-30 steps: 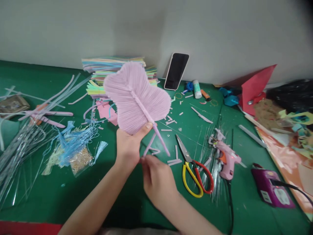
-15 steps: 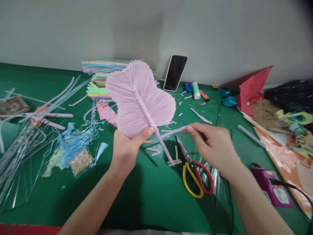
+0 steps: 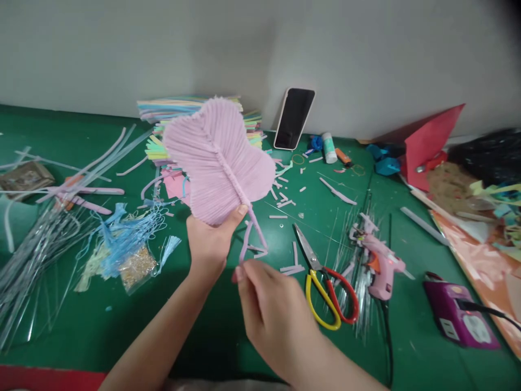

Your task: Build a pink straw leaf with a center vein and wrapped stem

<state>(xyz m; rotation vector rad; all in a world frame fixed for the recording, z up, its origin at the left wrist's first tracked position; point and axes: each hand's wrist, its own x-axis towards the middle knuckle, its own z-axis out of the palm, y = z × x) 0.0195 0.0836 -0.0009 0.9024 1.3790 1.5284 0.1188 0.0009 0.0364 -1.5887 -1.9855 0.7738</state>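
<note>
My left hand point(image 3: 211, 239) grips a lilac leaf-shaped fan point(image 3: 222, 163) made of pipe cleaners, with the thumb pressed at the base of its raised midrib. The fan's wrapped stem point(image 3: 258, 231) points down and right. My right hand point(image 3: 272, 309) pinches the loose end of a lilac pipe cleaner point(image 3: 245, 243) just below the stem. That strip runs up toward the stem near my left thumb. Right of my right hand, scissors point(image 3: 315, 266) with one yellow and one red handle lie partly open on the green table point(image 3: 260, 358).
A pink glue gun point(image 3: 382, 263) lies on clear sticks at right, near a purple power adapter point(image 3: 462, 315). A phone point(image 3: 295, 118) leans on the wall beside bundled pipe cleaners point(image 3: 175, 110). Blue tassels point(image 3: 126, 239) and a bead bag point(image 3: 137, 269) lie left.
My right hand has swung from the right of the stem to below it, carrying the strip's end leftward. The fan has shifted slightly left. The glue gun is now uncovered.
</note>
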